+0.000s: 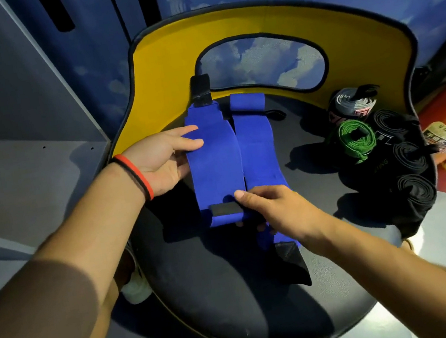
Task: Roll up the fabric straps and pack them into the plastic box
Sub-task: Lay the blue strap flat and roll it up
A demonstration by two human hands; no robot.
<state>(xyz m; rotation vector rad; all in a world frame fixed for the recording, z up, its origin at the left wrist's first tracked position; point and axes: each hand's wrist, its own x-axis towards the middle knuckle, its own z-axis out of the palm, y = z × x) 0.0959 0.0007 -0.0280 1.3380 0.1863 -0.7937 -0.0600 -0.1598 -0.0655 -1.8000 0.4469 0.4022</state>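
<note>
Blue fabric strap [215, 167] lies on the black seat [235, 297], rolling seemingly just begun: left hand [163, 163] pinches its edge, right hand [274, 207] pinches the rolled end; next, wind tightly.

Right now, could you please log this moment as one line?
left hand: holds left blue strap edge | right hand: pinches its near end | right blue strap: flat | rolled straps: on seat, right

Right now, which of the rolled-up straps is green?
The green roll at the right side of the seat, beside the grey-and-white roll and left of the black rolls. It is the only brightly coloured roll.
</note>
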